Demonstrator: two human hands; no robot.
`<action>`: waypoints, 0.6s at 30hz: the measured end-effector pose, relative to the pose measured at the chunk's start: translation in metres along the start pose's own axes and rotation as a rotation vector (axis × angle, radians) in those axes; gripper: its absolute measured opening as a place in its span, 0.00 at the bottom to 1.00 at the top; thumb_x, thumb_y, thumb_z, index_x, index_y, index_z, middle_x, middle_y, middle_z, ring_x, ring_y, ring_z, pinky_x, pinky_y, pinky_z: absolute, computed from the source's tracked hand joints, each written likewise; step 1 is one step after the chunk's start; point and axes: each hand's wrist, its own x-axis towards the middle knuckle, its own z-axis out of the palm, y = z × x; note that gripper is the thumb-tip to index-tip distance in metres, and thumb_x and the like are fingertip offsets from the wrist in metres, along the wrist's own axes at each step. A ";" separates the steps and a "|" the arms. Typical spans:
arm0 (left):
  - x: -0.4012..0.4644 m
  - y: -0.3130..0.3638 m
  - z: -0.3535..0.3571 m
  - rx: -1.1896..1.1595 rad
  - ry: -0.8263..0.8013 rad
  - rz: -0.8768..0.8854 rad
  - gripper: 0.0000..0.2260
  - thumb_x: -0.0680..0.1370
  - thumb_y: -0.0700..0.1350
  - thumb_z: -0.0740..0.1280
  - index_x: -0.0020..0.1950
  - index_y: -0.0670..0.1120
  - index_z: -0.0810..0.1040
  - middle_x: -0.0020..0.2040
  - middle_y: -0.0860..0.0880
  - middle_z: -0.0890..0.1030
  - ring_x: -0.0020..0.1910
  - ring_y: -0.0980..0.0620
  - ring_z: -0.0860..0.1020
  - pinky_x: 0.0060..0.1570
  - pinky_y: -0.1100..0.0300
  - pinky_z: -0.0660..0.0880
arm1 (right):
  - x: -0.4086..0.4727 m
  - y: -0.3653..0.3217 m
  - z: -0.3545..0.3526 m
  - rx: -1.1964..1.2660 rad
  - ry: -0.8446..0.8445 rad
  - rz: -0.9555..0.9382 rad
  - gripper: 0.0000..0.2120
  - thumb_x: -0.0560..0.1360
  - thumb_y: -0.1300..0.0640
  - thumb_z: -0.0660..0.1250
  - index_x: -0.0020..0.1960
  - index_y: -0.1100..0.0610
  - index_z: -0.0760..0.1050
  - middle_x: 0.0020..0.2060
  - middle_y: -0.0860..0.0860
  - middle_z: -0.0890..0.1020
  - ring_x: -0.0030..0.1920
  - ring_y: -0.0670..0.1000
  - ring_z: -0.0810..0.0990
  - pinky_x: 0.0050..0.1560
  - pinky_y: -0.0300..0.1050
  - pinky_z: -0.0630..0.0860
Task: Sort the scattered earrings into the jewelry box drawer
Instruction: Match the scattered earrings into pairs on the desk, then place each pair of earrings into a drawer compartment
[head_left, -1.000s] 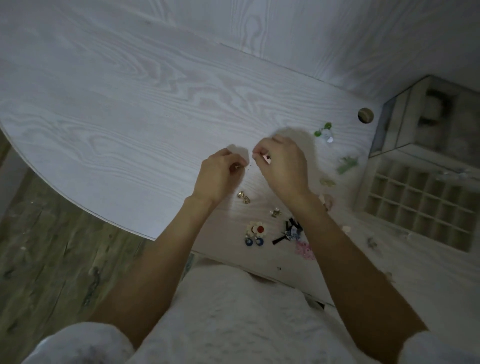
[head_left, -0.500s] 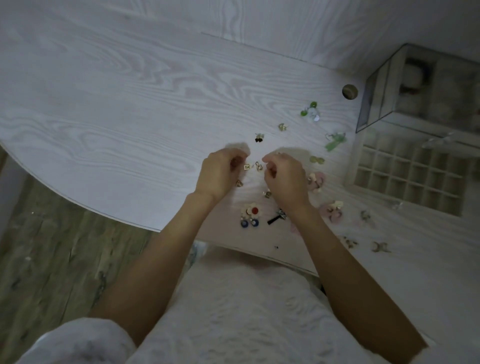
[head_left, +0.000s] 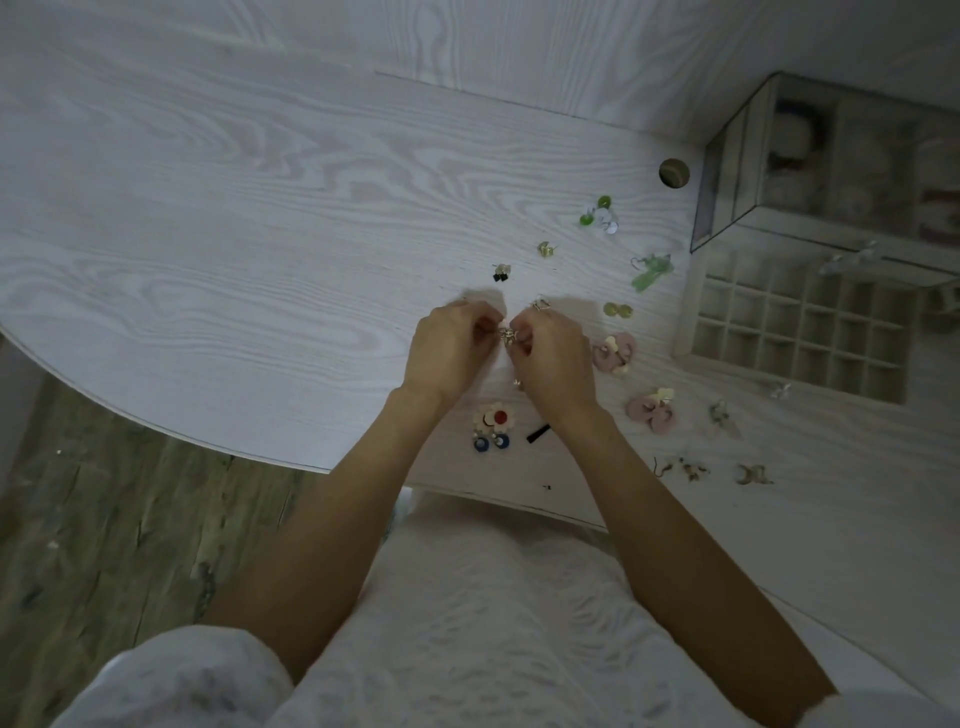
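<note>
Only one view is given, taken from a wide-angle camera worn on the head and aimed forward and steeply down. The tabletop (head_left: 218, 218) is seen from above at close range, its curved edge bowed by the lens. The forearms enter from the lower edge, and the left hand (head_left: 449, 348) and right hand (head_left: 556, 358) are placed near the centre. The jewelry box drawer (head_left: 800, 332) is caught at the right side, the floor at the lower left.

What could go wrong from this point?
1. The small gold earring, pinched between the left hand and the right hand, may slip and drop among the loose pieces.
2. The right forearm hangs over the black stick-shaped piece near the white wood-grain table's front edge; a sweep toward the divided drawer tray might knock it off.
</note>
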 end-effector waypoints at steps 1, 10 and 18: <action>0.000 0.000 0.000 0.007 0.004 -0.002 0.06 0.73 0.41 0.69 0.49 0.44 0.81 0.46 0.47 0.84 0.44 0.49 0.81 0.46 0.55 0.76 | 0.001 0.001 0.000 0.008 0.006 0.004 0.06 0.73 0.65 0.65 0.48 0.62 0.79 0.43 0.56 0.81 0.44 0.53 0.79 0.45 0.51 0.77; -0.009 0.013 -0.011 0.023 0.018 0.032 0.07 0.76 0.44 0.66 0.52 0.45 0.81 0.46 0.49 0.84 0.42 0.52 0.81 0.46 0.55 0.77 | -0.010 0.006 -0.022 0.074 0.024 -0.079 0.10 0.73 0.65 0.66 0.53 0.60 0.79 0.46 0.55 0.81 0.45 0.50 0.79 0.47 0.46 0.77; -0.025 0.085 -0.001 -0.388 -0.028 0.047 0.06 0.76 0.41 0.67 0.50 0.49 0.81 0.44 0.55 0.81 0.39 0.61 0.77 0.40 0.69 0.74 | -0.052 0.076 -0.082 -0.052 0.179 0.064 0.10 0.74 0.59 0.66 0.55 0.55 0.78 0.47 0.52 0.81 0.42 0.52 0.79 0.43 0.45 0.74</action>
